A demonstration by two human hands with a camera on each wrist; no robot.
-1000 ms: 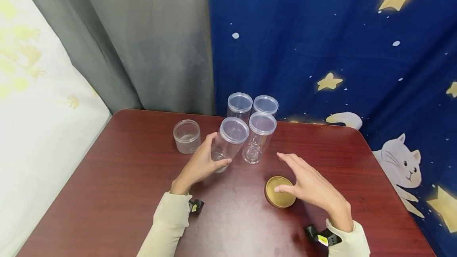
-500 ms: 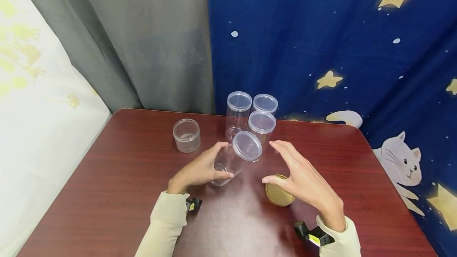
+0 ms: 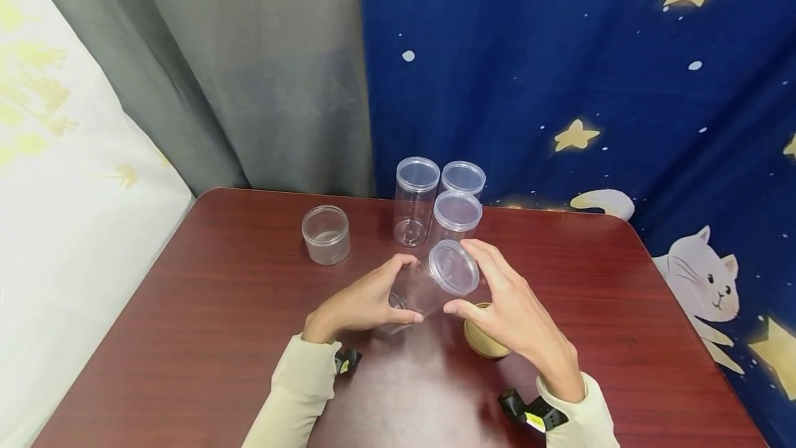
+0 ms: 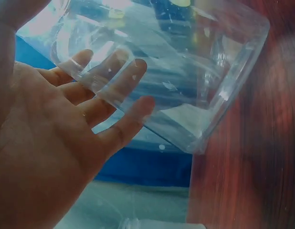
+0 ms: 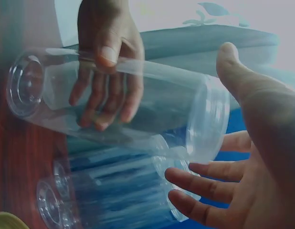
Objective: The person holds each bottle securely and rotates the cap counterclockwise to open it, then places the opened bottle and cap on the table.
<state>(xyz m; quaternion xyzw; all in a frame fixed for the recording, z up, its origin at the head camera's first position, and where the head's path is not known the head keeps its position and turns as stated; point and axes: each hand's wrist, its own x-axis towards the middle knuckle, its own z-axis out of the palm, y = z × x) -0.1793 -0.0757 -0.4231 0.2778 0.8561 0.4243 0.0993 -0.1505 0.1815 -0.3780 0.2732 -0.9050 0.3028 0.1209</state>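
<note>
My left hand (image 3: 363, 303) grips a tall clear plastic jar (image 5: 162, 107) by its side, thumb and fingers around the body. The jar is tilted, its screw lid (image 3: 455, 267) pointing right, toward my other hand. In the left wrist view the fingers show through the clear wall (image 4: 171, 81). My right hand (image 3: 519, 316) is spread around the lid end, thumb on one side and fingers on the other, not curled on it. Below the right hand lies a round gold lid (image 3: 485, 341), partly hidden by the thumb.
Behind the held jar stand three similar lidded jars, a left one (image 3: 415, 216), a back right one (image 3: 463, 178) and a front one (image 3: 457, 211). A short clear jar (image 3: 326, 244) stands left on the brown table (image 3: 205, 310). Curtains (image 3: 497, 75) hang behind.
My left hand has brought the jar nearer and tipped its lid to the right, away from the standing jars. My right hand has moved left, over the gold lid, to the jar's lid end.
</note>
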